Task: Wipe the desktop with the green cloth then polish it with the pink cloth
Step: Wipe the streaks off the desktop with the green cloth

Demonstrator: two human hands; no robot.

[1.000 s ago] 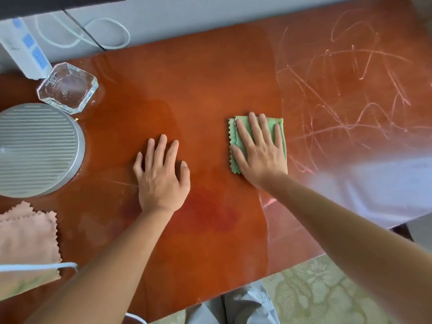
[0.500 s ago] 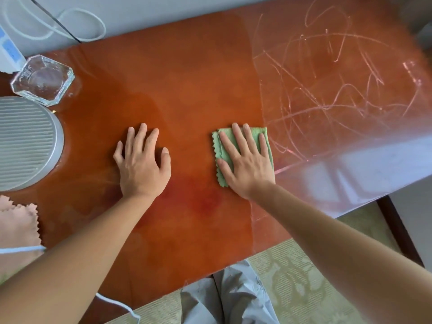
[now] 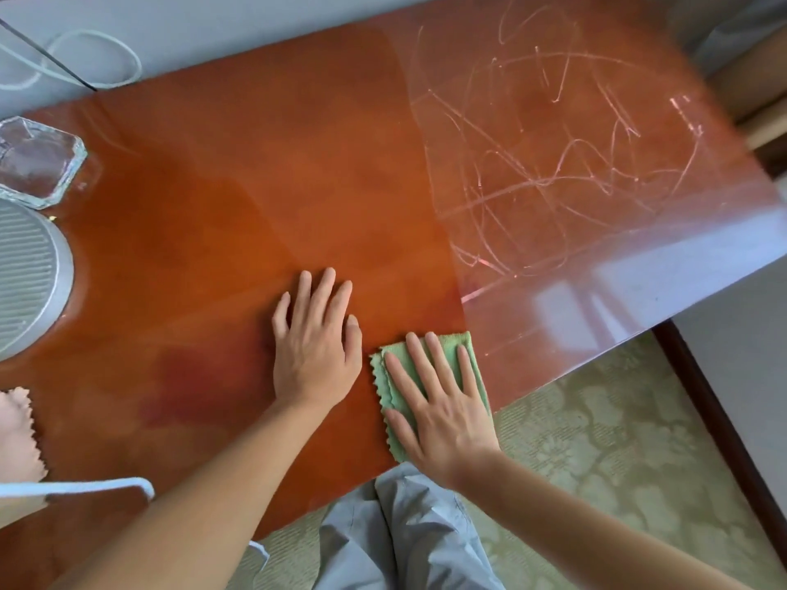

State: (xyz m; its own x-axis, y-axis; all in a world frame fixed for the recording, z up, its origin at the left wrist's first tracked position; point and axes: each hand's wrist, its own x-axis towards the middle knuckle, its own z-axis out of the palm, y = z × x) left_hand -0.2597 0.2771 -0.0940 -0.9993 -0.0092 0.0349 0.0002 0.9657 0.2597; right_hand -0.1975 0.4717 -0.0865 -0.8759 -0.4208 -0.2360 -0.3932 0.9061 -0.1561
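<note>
A folded green cloth [image 3: 389, 376] lies on the glossy red-brown desktop [image 3: 255, 172] close to its near edge. My right hand [image 3: 438, 402] presses flat on the cloth, fingers spread and pointing away from me. Just to its left, my left hand [image 3: 317, 347] rests palm down on the bare wood, holding nothing. The pink cloth [image 3: 15, 436] lies at the desk's left edge, only partly in view.
A clear glass ashtray [image 3: 36, 161] and a round ribbed silver lid [image 3: 25, 274] stand at the far left. A scratched transparent sheet [image 3: 575, 163] covers the desk's right part. White cables [image 3: 85, 57] run along the back; another white cable [image 3: 85, 487] crosses the near left. Floor matting lies below.
My right hand has slid the green cloth toward me, close to the desk's near edge. My left hand now lies right beside it. The view has shifted, so the left-side objects sit further out of frame.
</note>
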